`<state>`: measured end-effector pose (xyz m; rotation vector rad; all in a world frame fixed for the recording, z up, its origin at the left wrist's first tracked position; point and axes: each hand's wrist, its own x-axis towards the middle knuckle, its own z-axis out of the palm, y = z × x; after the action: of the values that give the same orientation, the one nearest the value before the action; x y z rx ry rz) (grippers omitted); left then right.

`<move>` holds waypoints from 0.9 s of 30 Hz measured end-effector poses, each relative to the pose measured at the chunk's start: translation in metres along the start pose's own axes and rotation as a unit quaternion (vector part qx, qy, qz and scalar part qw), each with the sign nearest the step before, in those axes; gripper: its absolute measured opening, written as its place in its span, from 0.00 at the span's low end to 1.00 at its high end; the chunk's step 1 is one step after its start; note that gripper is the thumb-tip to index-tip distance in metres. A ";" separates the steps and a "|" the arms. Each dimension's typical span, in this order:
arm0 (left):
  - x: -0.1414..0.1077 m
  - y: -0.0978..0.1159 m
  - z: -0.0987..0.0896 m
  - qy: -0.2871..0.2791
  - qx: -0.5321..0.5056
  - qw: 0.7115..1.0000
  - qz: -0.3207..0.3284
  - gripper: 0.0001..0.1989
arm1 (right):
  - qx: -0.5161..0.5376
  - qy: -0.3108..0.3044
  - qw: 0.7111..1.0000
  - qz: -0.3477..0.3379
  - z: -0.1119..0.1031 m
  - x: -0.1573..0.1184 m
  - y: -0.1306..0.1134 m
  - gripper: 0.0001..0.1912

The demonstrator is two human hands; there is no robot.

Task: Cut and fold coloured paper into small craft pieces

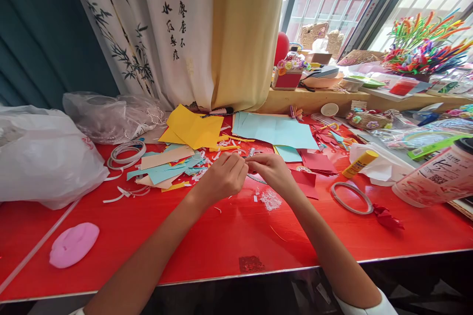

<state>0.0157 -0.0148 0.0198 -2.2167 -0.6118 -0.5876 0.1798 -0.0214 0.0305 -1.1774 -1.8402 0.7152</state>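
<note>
My left hand (228,175) and my right hand (271,168) meet over the middle of the red table (221,246). The fingers of both are pinched together, tip to tip, and whatever lies between them is too small and hidden to name. A dark speck shows at the fingertips. Just below them, a thin curved dark strip can be partly seen. On the table under my right hand lies a crumpled clump of white shreds (270,200). Light blue paper (273,130) and yellow paper (195,125) lie beyond the hands, with paper strips (166,170) to the left.
At left sit a white plastic bag (48,157), tape rolls (127,154) and a pink flat lump (74,244). Toward the right are red paper squares (318,162), a glue stick (360,164), a tape ring (352,198) and a pink-patterned cup (436,177). A cluttered windowsill (291,99) runs behind.
</note>
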 end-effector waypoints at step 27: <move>0.010 -0.009 -0.003 0.001 -0.471 0.817 -0.333 0.09 | -0.138 0.036 0.984 -0.107 0.002 -0.002 -0.006 0.13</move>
<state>0.0179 -0.0091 0.0324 -2.8591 -1.3340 -1.5149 0.1758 -0.0260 0.0338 -1.1367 -2.0122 0.2993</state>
